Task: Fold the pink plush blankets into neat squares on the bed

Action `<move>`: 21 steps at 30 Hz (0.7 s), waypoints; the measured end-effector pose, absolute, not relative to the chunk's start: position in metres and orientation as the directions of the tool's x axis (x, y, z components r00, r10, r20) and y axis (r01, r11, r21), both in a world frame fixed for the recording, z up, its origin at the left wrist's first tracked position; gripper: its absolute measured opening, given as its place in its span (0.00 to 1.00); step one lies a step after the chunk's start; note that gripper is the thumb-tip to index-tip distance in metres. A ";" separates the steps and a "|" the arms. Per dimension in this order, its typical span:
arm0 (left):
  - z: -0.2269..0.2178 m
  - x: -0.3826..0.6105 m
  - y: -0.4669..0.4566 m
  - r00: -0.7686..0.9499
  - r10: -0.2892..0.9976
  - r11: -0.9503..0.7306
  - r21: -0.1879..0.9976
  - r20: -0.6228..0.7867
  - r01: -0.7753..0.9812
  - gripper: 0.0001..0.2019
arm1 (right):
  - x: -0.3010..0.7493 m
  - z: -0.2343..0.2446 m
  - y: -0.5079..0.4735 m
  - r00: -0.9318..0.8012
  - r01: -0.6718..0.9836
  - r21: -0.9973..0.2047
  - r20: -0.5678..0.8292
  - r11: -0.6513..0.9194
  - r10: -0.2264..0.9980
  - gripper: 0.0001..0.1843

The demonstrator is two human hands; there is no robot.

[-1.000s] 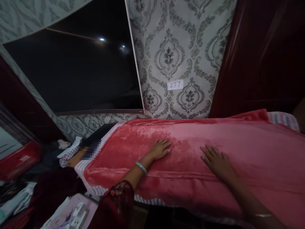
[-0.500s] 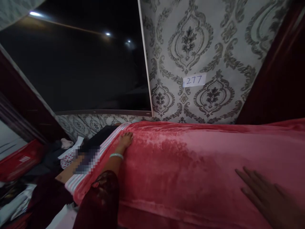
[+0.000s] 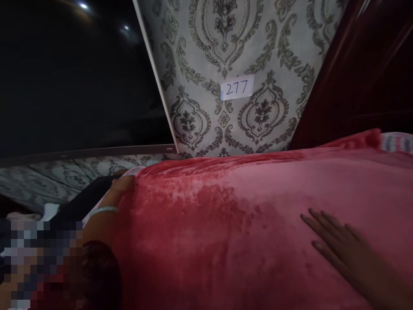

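Observation:
A red and pink plush blanket point(image 3: 200, 241) lies spread across the lower part of the view, its far edge near the wall. At its far left corner, my left hand point(image 3: 124, 184) rests on the striped edge; its fingers are too blurred and hidden to read. A pale bracelet point(image 3: 105, 209) circles that wrist. On the right, my right hand point(image 3: 348, 247) is open over the pink part, palm down with fingers stretched out. Contact with the cloth there looks likely but is hard to confirm.
A large dark television screen point(image 3: 80, 86) hangs at upper left. Patterned wallpaper carries a paper label point(image 3: 237, 87) reading 277. A dark red wooden panel point(image 3: 358, 86) stands at right. Beside the blanket's left edge is a black surface point(image 3: 84, 196); some of that side is pixelated.
The view has shifted right and closer. My left hand has moved from the blanket's top onto its far left edge. My right hand stays spread, with more of its fingers in view.

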State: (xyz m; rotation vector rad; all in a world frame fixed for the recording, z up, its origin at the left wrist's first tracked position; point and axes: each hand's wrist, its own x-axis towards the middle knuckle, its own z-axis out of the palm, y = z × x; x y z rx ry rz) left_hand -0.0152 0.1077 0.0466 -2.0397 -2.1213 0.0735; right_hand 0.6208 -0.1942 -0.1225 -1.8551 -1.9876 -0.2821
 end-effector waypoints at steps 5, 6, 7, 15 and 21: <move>0.042 -0.010 0.103 -0.147 0.989 0.146 -0.291 0.017 0.945 0.19 | 0.621 -0.115 -0.195 -0.010 0.990 -0.128 0.376 0.062 0.926 0.36; 0.039 -0.008 0.102 -0.163 0.987 0.157 -0.303 0.003 0.940 0.19 | 0.621 -0.114 -0.196 -0.017 0.991 -0.120 0.365 0.065 0.931 0.35; 0.036 -0.006 0.101 -0.175 0.985 0.166 -0.308 0.001 0.937 0.19 | 0.621 -0.113 -0.196 -0.029 0.991 -0.111 0.356 0.073 0.934 0.35; 0.033 0.051 0.089 0.023 0.975 0.051 -0.321 0.222 0.946 0.25 | 0.617 -0.115 -0.195 -0.039 0.988 -0.117 0.438 0.100 0.898 0.36; -0.016 0.102 0.073 0.320 0.948 -0.319 -0.047 0.012 0.947 0.30 | 0.619 -0.116 -0.194 0.003 0.986 -0.159 0.353 0.057 0.935 0.36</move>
